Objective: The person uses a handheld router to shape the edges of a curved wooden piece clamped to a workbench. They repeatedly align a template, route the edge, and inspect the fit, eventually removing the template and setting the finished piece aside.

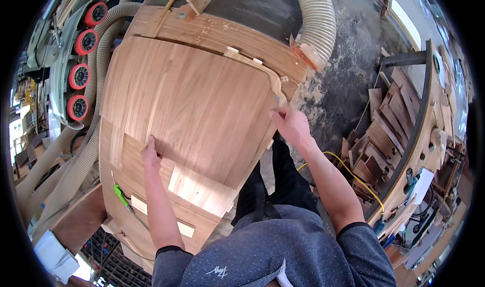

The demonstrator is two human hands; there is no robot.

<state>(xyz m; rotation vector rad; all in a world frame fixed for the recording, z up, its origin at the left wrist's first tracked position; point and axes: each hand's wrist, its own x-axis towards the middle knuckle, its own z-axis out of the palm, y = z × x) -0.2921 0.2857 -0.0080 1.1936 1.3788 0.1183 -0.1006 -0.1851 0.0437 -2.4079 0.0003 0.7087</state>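
A large pale wooden panel (202, 100) lies on a wooden work table (227, 34). My left hand (150, 155) grips the panel's near edge, thumb on top and the other fingers mostly hidden. My right hand (292, 125) is closed at the panel's right corner, its fingers curled and slightly blurred. Whatever it may hold there is too small to make out. Along the far right edge of the panel runs a thin curved wooden strip (275, 80), ending close to my right hand.
A green air blow gun (120, 193) lies on the table's left part. Ribbed hoses (318, 14) hang at the far side and left. Red-rimmed rollers (80, 76) stand at left. Wood offcuts (386, 128) pile up at right, beside a yellow cable (353, 173).
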